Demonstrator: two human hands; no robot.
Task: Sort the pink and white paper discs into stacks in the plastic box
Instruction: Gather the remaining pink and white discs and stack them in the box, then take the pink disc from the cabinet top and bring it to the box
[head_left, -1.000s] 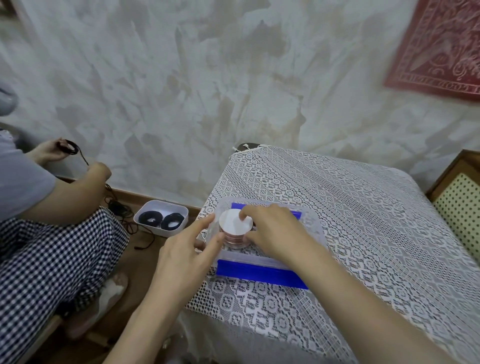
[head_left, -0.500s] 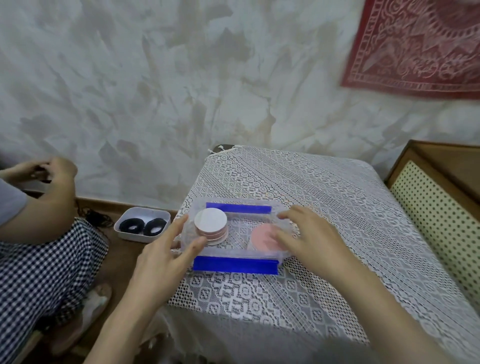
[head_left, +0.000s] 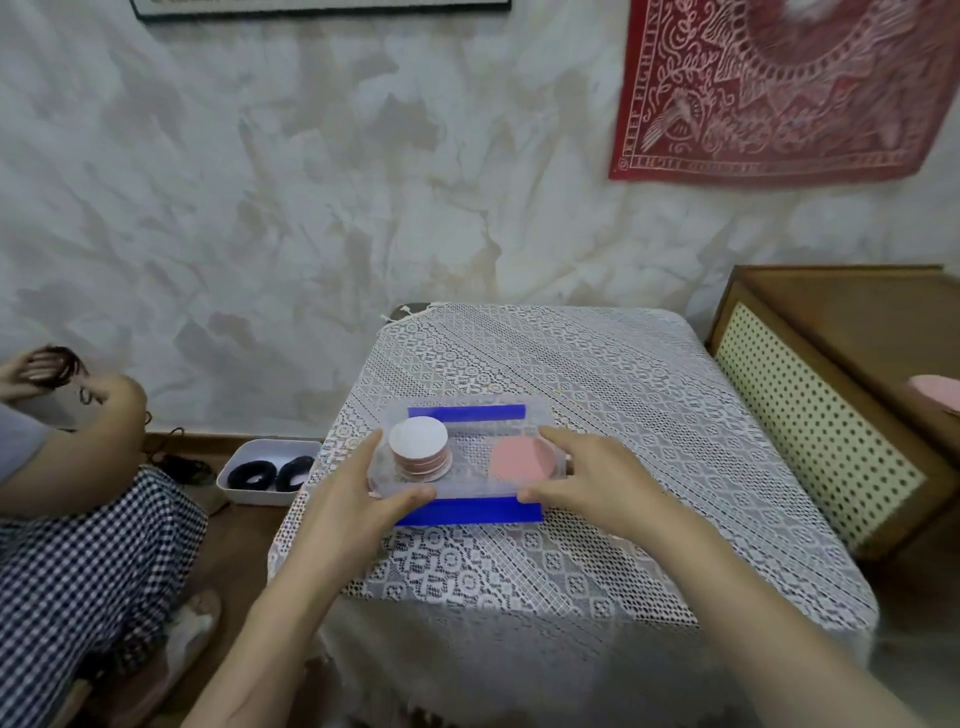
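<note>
A clear plastic box (head_left: 470, 491) with blue strips on its near and far sides sits on the lace-covered table (head_left: 597, 405). In its left half stands a stack of discs (head_left: 420, 452) with a white one on top and pink edges below. A flat pink disc (head_left: 522, 460) lies in the right half. My left hand (head_left: 358, 493) grips the box's left end, thumb on the near rim. The box's right end is held by my right hand (head_left: 592, 480), thumb on the near rim and a finger along the far corner.
Another person in checked trousers (head_left: 78, 566) sits at the left. On the floor beside the table a white tray (head_left: 270, 470) holds two black rings. A wooden cabinet (head_left: 831, 415) with a perforated front stands at the right. The wall is close behind.
My right hand has left the white-topped stack and gone to the box's right end, uncovering the pink disc. Both hands now clasp the box. The camera has tilted up.
</note>
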